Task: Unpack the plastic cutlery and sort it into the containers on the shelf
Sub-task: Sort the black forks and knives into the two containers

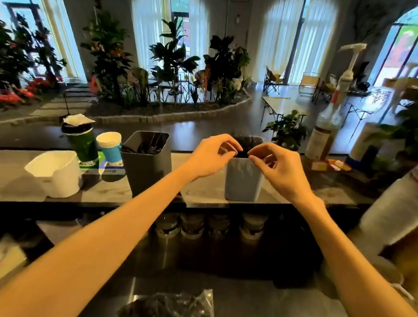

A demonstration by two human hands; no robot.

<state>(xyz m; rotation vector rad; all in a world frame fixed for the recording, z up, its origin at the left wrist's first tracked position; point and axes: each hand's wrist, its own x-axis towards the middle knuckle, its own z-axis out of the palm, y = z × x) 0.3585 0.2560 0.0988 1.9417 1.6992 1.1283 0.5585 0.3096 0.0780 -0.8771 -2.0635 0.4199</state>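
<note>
A pale grey container (242, 184) stands on the shelf (4, 177), with black plastic cutlery (245, 142) sticking out of its top. My left hand (209, 157) and my right hand (278, 169) hover over its rim, fingers curled. The fingertips of both pinch at the cutlery tops. A dark grey container (147, 167) to the left also holds black cutlery. On the lower counter near me lies a clear plastic bag (171, 313) of black cutlery.
Left on the shelf are a white tub (56, 173), a green cup (82, 142) and a blue-and-white cup (109, 146). A pump bottle (330, 124) stands at the right, with a large paper roll (403, 200) nearer. Jars (209, 226) sit below the shelf.
</note>
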